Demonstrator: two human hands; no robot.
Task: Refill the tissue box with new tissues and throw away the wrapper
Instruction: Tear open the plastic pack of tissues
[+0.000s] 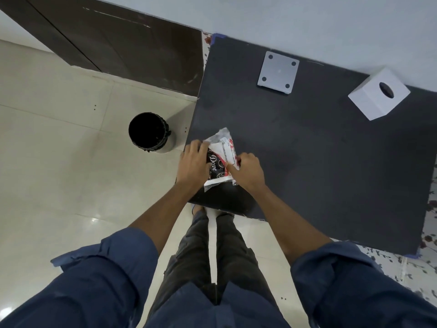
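A plastic-wrapped tissue pack [218, 159], black and white with red print, lies near the front left corner of the black table [307, 162]. My left hand [194, 162] grips its left side. My right hand [248, 170] pinches the wrapper on its right side. White tissue shows at the torn upper end of the pack. The white cube tissue box [378, 93], with an oval hole on top, stands at the table's far right. Its flat white base plate [278, 72], with a dark dot at each corner, lies apart at the back middle.
A round bin [150, 132] with a black liner stands on the pale tiled floor just left of the table. A dark wooden door [118, 39] is beyond it. A flowered cloth [428, 245] shows under the table's right and front edges.
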